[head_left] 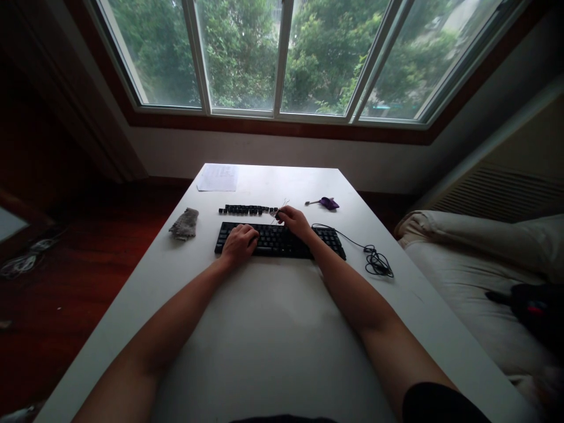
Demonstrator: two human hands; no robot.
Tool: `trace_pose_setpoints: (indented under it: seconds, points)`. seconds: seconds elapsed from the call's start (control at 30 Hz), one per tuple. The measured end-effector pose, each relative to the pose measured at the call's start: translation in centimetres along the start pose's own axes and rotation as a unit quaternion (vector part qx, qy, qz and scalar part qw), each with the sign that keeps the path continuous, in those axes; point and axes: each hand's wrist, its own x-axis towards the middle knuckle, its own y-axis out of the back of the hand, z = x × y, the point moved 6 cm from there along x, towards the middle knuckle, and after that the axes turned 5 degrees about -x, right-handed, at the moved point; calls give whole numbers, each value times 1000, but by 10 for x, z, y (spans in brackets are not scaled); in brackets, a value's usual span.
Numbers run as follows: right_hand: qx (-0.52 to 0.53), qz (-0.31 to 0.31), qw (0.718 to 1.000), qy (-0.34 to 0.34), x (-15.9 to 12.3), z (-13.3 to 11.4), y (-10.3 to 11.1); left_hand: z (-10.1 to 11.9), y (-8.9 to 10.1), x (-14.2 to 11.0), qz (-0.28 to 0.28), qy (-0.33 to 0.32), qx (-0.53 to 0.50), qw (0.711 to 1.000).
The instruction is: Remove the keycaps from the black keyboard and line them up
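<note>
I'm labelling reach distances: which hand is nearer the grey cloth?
Left. The left hand, on the keyboard, lies right of the grey cloth; the right hand, by the keycaps, is farther right.

A black full-size keyboard (282, 242) lies flat across the white table (273, 317), its coiled black cable (378, 262) to the right and a row of loose keycaps (247, 210) just beyond it.

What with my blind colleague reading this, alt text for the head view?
A person's left hand rests on a black keyboard on a white table; their right hand holds something thin and wiry near loose keycaps. A grey cloth lies at left.
</note>
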Motion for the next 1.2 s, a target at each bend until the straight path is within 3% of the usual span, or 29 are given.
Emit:
trace_pose_setpoints:
  seconds: [0.5, 0.67, 0.97, 1.2]
  points:
    - [-76, 78, 994, 1, -7, -8, -1, -1, -3, 0, -4, -1, -8, 1000]
    - [-116, 41, 992, -8, -9, -12, -8, 0, -5, 0, -15, -19, -8, 1000]
    - [-227, -19, 970, 82, -18, -27, -17, 3, -6, -1, -75, -63, 24, 995]
    - [-173, 4, 975, 137, -22, -26, -12, -10, -3, 2, -98, -64, 21, 993]
